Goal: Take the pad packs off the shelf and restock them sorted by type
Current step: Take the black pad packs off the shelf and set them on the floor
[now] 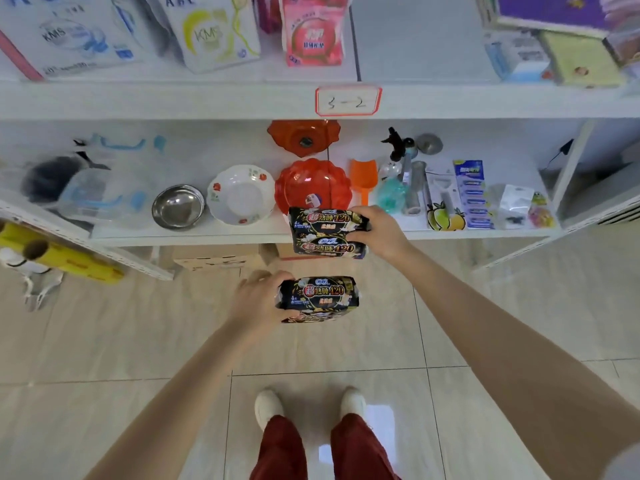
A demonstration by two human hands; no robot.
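Before shelf (pixel 207 234): left grip (pixel 258 299), right grip (pixel 381 230) clutch packs (pixel 318 294).

Glossy black plastic film on the pad packs (pixel 325 233), crinkled and catching light. Polished metal on the small bowl (pixel 178 206). Translucent red plastic, shiny, for the scalloped dish (pixel 311 185). Smooth, mirror-glossy floor tiles (pixel 329 351). Matt white shelf (pixel 173 100).
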